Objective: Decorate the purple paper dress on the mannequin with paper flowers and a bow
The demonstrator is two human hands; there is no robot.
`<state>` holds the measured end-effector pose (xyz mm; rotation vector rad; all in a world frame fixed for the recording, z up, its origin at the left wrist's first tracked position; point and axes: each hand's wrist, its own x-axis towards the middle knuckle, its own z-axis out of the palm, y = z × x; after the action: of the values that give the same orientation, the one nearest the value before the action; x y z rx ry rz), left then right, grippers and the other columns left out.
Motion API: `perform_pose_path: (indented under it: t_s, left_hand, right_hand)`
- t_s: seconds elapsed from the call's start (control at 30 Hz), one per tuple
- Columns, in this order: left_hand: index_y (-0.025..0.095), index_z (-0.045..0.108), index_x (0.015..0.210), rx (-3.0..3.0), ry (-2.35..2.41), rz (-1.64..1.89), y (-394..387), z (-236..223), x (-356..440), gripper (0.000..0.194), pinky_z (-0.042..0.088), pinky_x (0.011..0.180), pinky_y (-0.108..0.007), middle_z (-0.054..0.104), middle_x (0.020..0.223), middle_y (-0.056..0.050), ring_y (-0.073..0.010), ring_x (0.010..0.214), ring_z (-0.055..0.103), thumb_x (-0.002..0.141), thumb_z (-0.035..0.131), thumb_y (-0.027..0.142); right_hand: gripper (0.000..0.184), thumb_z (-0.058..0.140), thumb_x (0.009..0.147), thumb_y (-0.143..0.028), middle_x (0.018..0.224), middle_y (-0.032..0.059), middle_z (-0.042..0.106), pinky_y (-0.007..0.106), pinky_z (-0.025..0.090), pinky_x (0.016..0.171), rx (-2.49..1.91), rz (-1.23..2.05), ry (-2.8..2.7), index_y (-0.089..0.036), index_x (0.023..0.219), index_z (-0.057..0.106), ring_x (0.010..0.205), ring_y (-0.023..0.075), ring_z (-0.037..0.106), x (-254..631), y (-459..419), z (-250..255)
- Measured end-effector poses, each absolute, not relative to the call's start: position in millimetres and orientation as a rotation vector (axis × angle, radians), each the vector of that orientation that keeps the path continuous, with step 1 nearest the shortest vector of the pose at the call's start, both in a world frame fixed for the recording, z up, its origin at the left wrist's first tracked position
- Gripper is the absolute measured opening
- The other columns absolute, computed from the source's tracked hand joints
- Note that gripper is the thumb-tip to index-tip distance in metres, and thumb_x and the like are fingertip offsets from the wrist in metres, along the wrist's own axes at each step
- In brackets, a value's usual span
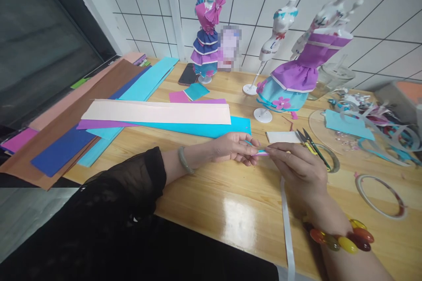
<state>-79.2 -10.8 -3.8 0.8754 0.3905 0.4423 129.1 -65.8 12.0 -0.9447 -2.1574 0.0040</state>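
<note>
My left hand (238, 148) and my right hand (299, 169) meet above the table, fingertips close together. Between them is a small folded strip of paper (262, 153) with purple, white and blue layers; both hands pinch it, and the fingers cover most of it. A long white strip (287, 228) runs from beneath my right hand down past the table's front edge; whether that hand touches it I cannot tell. Just beyond my right hand lie yellow-and-black scissors (311, 145), a white paper piece (283, 137) and a roll of tape (331, 158).
Coloured paper sheets (66, 149) are stacked at the left, with a cream strip (158, 112) nearer the middle. Behind stand a dressed mannequin (206, 48), a purple-dressed one (296, 74) and a bare one (280, 30). At right are a tape ring (380, 199) and tangled ribbons (392, 131).
</note>
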Motion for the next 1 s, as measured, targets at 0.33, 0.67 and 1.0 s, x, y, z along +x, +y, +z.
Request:
perform_pose_path:
  t_s: [0.33, 0.67, 1.0]
  left_hand:
    - [0.012, 0.054, 0.098, 1.010, 0.469, 0.461, -16, 2, -77, 0.043, 0.047, 0.065, -0.027, 0.066, 0.075, -0.005, -0.0121, 0.066, 0.063, 0.065, 0.073, 0.031]
    - [0.013, 0.053, 0.094, 1.195, 0.567, 0.702, -16, -4, -73, 0.039, 0.046, 0.060, -0.024, 0.064, 0.072, -0.006, -0.0104, 0.062, 0.061, 0.069, 0.069, 0.037]
    - [0.011, 0.055, 0.088, 1.202, 0.563, 0.715, -18, -4, -70, 0.038, 0.046, 0.060, -0.024, 0.064, 0.075, -0.005, -0.0107, 0.064, 0.061, 0.066, 0.070, 0.038]
  right_hand:
    - [0.040, 0.058, 0.078, -0.005, 0.097, 0.0045, 0.065, 0.031, 0.050, 0.070, -0.981, 0.100, -2.167, -0.030, 0.108, 0.063, 0.086, 0.0181, 0.062, 128, -66, 9]
    - [0.056, 0.062, 0.079, -0.026, 0.119, 0.0068, 0.058, 0.036, 0.054, 0.076, -1.224, 1.034, -1.538, -0.033, 0.132, 0.043, 0.086, 0.0170, 0.064, 109, -66, 12]
    - [0.036, 0.067, 0.074, -0.035, 0.092, 0.0055, 0.070, 0.035, 0.053, 0.078, -1.367, 1.155, -1.404, -0.025, 0.109, 0.064, 0.080, 0.0181, 0.066, 118, -64, 7]
